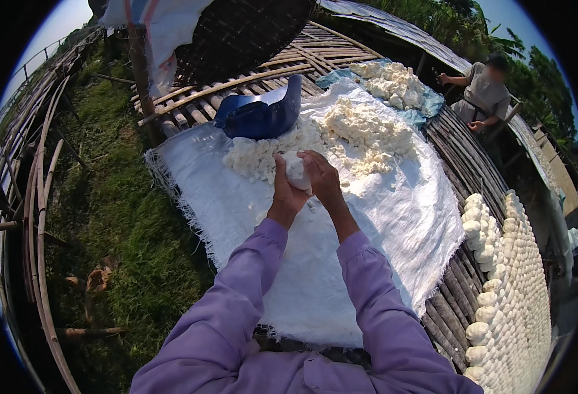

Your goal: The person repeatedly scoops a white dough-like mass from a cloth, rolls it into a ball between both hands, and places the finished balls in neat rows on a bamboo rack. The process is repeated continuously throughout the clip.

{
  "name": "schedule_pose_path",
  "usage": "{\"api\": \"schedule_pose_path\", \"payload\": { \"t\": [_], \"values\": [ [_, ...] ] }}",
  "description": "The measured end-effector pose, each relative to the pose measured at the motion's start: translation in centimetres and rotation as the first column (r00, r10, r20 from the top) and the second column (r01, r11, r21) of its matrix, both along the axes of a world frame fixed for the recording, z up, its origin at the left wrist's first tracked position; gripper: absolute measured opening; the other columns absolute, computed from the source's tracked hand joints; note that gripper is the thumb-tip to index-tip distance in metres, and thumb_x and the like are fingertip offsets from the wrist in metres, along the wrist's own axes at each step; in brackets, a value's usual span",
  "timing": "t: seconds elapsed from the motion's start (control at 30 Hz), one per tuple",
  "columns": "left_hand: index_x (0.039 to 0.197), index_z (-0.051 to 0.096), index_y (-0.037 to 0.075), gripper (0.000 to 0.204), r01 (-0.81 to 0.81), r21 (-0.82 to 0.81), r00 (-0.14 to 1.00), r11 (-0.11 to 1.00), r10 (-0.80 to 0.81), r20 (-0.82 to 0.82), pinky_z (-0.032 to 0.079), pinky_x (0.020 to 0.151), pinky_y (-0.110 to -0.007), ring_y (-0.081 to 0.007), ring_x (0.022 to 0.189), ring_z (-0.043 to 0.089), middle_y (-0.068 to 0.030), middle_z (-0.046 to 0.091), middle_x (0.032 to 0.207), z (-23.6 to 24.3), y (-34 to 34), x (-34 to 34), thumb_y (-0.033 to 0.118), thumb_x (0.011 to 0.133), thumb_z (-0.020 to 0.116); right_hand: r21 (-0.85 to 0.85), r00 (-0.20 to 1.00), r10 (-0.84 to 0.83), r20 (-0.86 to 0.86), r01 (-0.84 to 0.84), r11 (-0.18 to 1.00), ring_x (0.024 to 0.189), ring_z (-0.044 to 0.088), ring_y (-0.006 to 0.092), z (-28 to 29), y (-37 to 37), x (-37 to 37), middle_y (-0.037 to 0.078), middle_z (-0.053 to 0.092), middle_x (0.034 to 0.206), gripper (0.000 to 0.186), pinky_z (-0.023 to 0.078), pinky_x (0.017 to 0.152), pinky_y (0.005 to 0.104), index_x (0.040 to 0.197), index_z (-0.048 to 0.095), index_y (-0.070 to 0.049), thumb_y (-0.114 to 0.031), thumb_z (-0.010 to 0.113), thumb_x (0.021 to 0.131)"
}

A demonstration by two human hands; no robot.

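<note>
Head view shows a white lump (296,169) held, long axis roughly forward.

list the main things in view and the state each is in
White lump: rounded, held
Left hand: cupped around lump
Right hand: cupped around lump
Blue container: open, set down
White sheet: spread, wrinkled, frayed
Crumbly mass: loose, heaped
White balls: lined in rows
</note>
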State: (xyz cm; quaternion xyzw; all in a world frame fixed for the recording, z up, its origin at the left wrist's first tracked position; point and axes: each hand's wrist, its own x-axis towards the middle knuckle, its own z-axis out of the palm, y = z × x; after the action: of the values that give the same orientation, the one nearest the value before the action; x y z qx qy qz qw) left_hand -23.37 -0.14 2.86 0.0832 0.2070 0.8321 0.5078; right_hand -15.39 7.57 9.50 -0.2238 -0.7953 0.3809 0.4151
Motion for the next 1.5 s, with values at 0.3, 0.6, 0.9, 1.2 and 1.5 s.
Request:
{"api": "schedule_pose_path", "payload": {
  "t": [0.3, 0.6, 0.9, 1.2, 1.5],
  "values": [
    [0.141, 0.047, 0.013, 0.09, 0.159, 0.127, 0.987, 0.979, -0.162, 0.012, 0.047, 0.099, -0.056, -0.0289, 0.12, 0.058, -0.0092, 0.06, 0.128, 1.3, 0.5, 1.2, 0.082, 0.084, 0.05, 0.021, 0.98, -0.081, 0.18, 0.078, 0.997, 0.099, 0.068, 0.0309, 0.6, 0.1, 0.7, 0.011, 0.073, 0.104, 0.038, 0.052, 0.09, 0.0403, 0.105, 0.075, -0.009, -0.04, 0.054, 0.099],
    [0.141, 0.047, 0.013, 0.088, 0.037, 0.016, 0.999, 0.999, -0.037, -0.014, 0.045, 0.103, -0.056, -0.0329, 0.124, 0.056, -0.0118, 0.056, 0.137, 1.5, -0.6, 2.1, 0.08, 0.085, 0.052, -0.08, 1.0, 0.001, -0.027, -0.003, 0.997, 0.115, 0.063, 0.0333, 3.1, -1.6, 3.2, 0.019, 0.068, 0.12, 0.04, 0.049, 0.096, 0.0403, 0.116, 0.071, -0.001, -0.032, 0.048, 0.105],
    [0.14, 0.048, 0.011, 0.092, 0.111, 0.101, 0.991, 0.989, -0.118, 0.058, 0.044, 0.106, -0.053, -0.0318, 0.13, 0.052, -0.008, 0.056, 0.138, 3.3, -0.4, 3.9, 0.08, 0.08, 0.06, -0.359, 0.975, -0.164, -0.149, 0.101, 0.928, 0.1, 0.069, 0.0276, 1.1, -1.1, 3.3, 0.011, 0.074, 0.097, 0.045, 0.052, 0.093, 0.0381, 0.111, 0.073, -0.004, -0.042, 0.05, 0.103],
    [0.139, 0.048, 0.01, 0.085, 0.091, -0.03, 0.995, 0.995, -0.092, -0.027, 0.048, 0.096, -0.063, -0.0352, 0.122, 0.058, -0.0125, 0.058, 0.134, 2.1, -1.0, 9.7, 0.076, 0.086, 0.057, 0.102, 0.912, -0.205, -0.357, 0.256, 0.961, 0.105, 0.067, 0.0236, 3.6, -2.4, 11.9, 0.017, 0.072, 0.114, 0.046, 0.05, 0.094, 0.0357, 0.12, 0.068, 0.002, -0.034, 0.042, 0.108],
    [0.141, 0.046, 0.009, 0.099, 0.39, 0.163, 0.916, 0.906, -0.4, 0.033, 0.048, 0.103, -0.048, -0.0278, 0.127, 0.055, -0.0104, 0.056, 0.136, 1.6, 0.7, 21.3, 0.084, 0.078, 0.058, 0.105, 0.879, -0.402, -0.257, 0.439, 0.892, 0.101, 0.066, 0.0242, -0.1, -0.7, 22.5, 0.015, 0.069, 0.114, 0.054, 0.052, 0.089, 0.0351, 0.122, 0.065, -0.003, -0.048, 0.039, 0.107]
  ]
}}
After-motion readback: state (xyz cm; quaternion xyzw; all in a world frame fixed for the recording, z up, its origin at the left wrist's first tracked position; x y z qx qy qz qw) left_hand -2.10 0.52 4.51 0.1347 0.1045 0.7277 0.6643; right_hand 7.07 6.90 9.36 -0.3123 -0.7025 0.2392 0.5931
